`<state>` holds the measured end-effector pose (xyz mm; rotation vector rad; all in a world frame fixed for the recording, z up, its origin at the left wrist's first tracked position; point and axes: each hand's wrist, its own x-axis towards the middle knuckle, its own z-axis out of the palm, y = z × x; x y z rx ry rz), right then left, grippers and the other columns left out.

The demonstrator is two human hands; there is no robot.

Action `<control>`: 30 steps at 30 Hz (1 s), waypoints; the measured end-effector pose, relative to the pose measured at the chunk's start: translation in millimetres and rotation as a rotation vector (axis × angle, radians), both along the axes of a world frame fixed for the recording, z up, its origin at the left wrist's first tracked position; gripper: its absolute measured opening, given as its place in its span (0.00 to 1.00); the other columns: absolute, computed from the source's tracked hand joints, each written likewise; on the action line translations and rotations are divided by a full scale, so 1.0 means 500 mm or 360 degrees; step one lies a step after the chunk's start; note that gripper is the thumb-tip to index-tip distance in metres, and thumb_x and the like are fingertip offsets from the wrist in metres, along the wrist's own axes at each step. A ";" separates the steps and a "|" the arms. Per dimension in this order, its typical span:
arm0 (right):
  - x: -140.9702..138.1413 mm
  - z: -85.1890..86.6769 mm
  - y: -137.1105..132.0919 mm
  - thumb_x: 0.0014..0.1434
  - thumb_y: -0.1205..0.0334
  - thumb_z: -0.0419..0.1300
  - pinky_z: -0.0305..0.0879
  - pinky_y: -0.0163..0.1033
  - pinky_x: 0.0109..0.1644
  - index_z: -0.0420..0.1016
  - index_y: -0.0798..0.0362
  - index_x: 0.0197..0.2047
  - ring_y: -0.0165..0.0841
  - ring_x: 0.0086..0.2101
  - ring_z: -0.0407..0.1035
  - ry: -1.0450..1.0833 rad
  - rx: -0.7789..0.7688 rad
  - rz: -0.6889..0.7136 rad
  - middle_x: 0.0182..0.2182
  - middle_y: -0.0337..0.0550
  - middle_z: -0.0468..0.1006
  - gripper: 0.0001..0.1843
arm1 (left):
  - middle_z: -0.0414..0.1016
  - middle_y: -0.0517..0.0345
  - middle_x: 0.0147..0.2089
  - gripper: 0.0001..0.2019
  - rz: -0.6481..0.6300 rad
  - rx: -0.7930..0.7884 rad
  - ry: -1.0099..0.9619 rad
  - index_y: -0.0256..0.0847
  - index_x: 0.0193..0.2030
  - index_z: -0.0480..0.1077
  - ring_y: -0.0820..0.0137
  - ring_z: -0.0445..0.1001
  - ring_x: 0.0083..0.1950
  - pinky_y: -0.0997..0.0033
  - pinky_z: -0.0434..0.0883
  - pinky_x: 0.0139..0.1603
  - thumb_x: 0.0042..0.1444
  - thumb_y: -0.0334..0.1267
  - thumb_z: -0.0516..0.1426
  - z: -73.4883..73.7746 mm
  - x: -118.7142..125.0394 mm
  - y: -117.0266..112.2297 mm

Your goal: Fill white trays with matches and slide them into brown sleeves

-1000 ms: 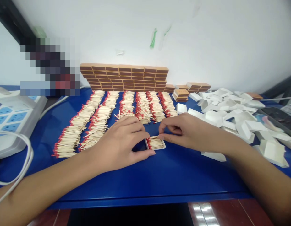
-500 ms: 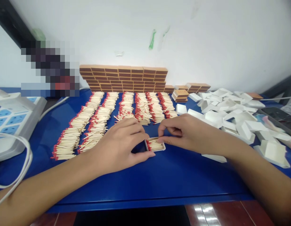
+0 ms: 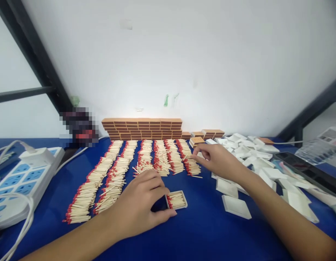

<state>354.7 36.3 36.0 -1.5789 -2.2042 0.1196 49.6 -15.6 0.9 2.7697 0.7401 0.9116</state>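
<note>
A small white tray [image 3: 176,200] partly filled with red-tipped matches lies on the blue table [image 3: 200,235]. My left hand [image 3: 140,203] curls around the tray's left end, thumb below and fingers above it. My right hand [image 3: 215,159] is further back, over the right end of the rows of loose matches [image 3: 146,161], with thumb and fingers pinched near the match pile; I cannot make out what is between them.
A wall of stacked brown matchboxes [image 3: 142,128] runs along the back, with a few loose ones [image 3: 196,140] beside it. Several empty white trays [image 3: 252,152] lie heaped at the right, two near my right forearm. A power strip [image 3: 26,174] sits left, a dark phone [image 3: 304,168] right.
My right hand has left the tray and moved back and right to the match rows. The left hand stays at the tray. The camera has tilted up, showing more wall.
</note>
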 end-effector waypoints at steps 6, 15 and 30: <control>0.063 -0.034 0.099 0.67 0.39 0.60 0.68 0.49 0.43 0.81 0.53 0.51 0.49 0.41 0.76 0.0115 0.0475 -0.0403 0.39 0.53 0.83 0.26 | 0.80 0.54 0.39 0.13 -0.0020 0.0016 -0.0046 0.41 0.45 0.80 0.57 0.80 0.48 0.49 0.78 0.60 0.60 0.46 0.71 -0.003 0.002 -0.004; 0.101 -0.068 0.155 0.65 0.50 0.63 0.68 0.58 0.58 0.81 0.49 0.58 0.54 0.52 0.74 0.0063 0.0296 0.0035 0.50 0.54 0.84 0.22 | 0.82 0.53 0.42 0.11 0.0139 0.0189 -0.0225 0.40 0.46 0.79 0.57 0.78 0.50 0.48 0.76 0.56 0.62 0.43 0.70 0.011 -0.004 0.012; -0.045 0.002 -0.024 0.58 0.41 0.74 0.77 0.45 0.41 0.83 0.44 0.55 0.40 0.42 0.77 0.0520 -0.0203 0.0548 0.49 0.46 0.84 0.26 | 0.86 0.53 0.41 0.12 0.0613 0.0300 -0.0395 0.40 0.46 0.82 0.57 0.82 0.46 0.53 0.78 0.49 0.61 0.44 0.70 0.029 -0.021 0.043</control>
